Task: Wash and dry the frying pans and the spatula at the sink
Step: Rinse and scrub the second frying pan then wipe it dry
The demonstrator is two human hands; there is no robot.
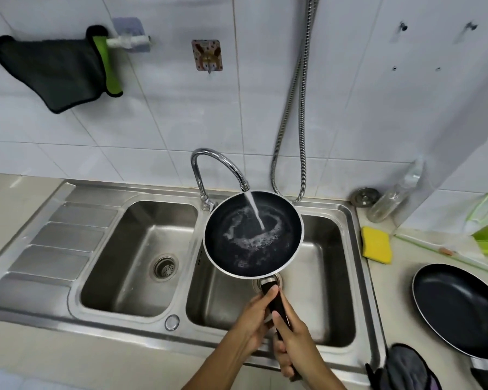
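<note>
Curling L grip, R grip round small pan handle under tap; 2nd pan, sponge right.

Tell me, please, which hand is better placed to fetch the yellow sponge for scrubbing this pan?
Probably the right hand: the sponge lies on the counter right of the sink, and the left hand grips the handle nearer the pan, so it could hold alone.

The left hand and right hand are bare, as are both slender forearms.
</note>
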